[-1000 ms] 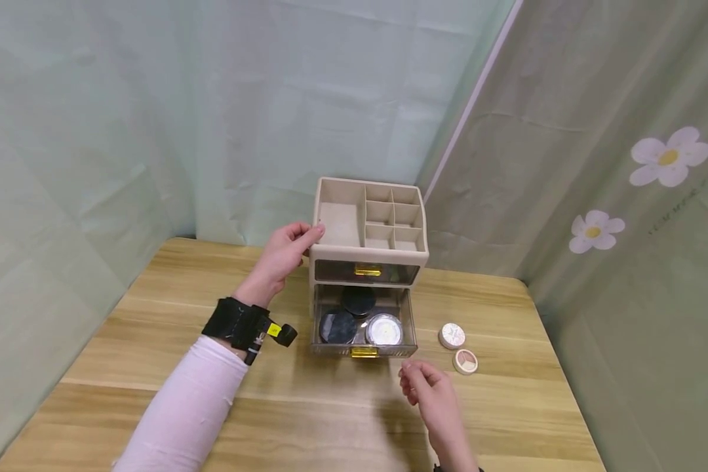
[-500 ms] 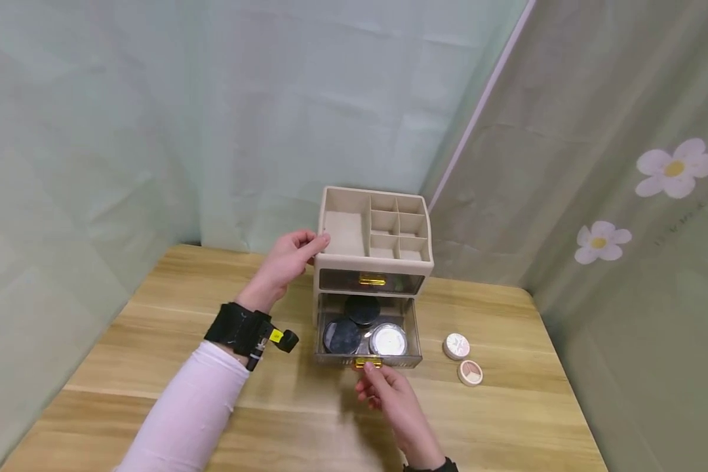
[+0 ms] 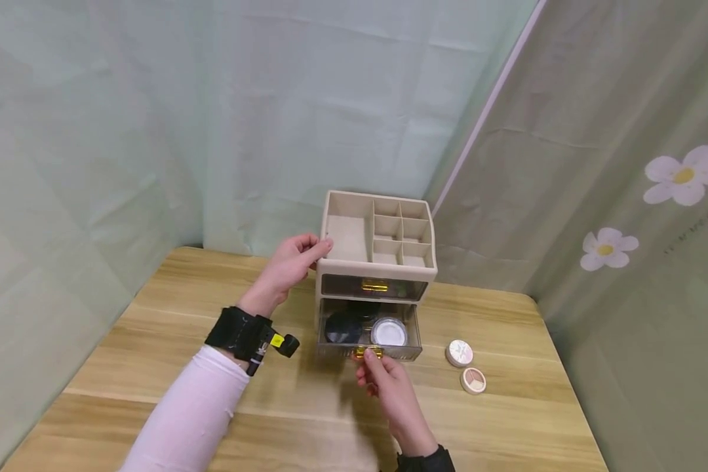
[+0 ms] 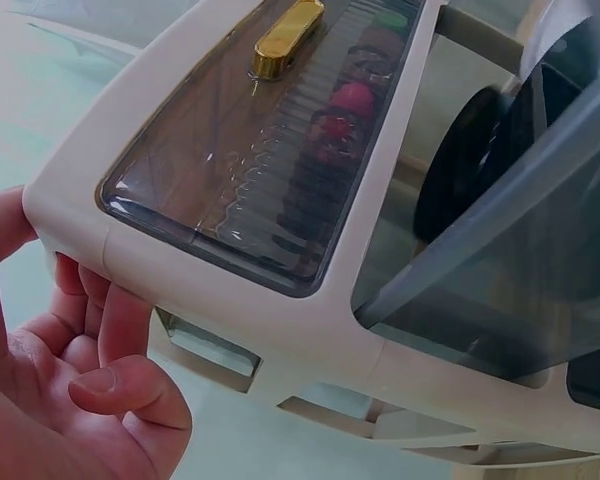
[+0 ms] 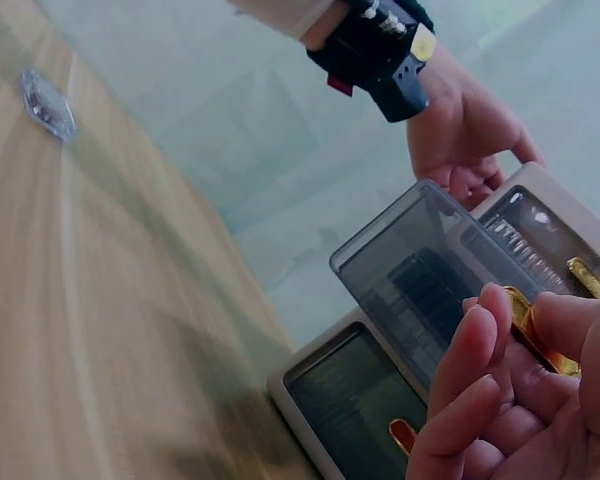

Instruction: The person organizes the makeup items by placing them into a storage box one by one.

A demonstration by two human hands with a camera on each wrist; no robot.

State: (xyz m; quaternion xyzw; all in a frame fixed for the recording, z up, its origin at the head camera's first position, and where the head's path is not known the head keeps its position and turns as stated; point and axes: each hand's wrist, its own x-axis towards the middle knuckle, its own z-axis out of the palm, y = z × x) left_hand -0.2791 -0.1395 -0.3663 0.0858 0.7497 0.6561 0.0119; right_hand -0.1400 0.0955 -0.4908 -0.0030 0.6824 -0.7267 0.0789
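A beige makeup organizer [image 3: 377, 265] with a divided open top stands at the back of the table. My left hand [image 3: 292, 262] grips its left side near the top rim, with the thumb over the edge. The middle drawer [image 3: 410, 331] is pulled out and smoky-clear. Inside lie dark round compacts [image 3: 342, 326] and a round silvery-white case [image 3: 389, 332]. My right hand [image 3: 392, 393] pinches this drawer's gold handle [image 5: 540, 335] between thumb and fingers. Above it, the closed top drawer [image 4: 270, 150] shows small coloured items through its front.
Two small round cosmetics lie right of the organizer: a white-lidded case [image 3: 459, 353] and a three-colour palette [image 3: 473, 380]. A clear faceted object [image 5: 48, 105] lies on the table in the right wrist view. Curtains [image 3: 307, 98] hang behind the wooden table [image 3: 295, 419].
My right hand has moved left from beside the drawer's corner onto its gold handle. The drawer has slid slightly inward. My left hand keeps its place on the organizer.
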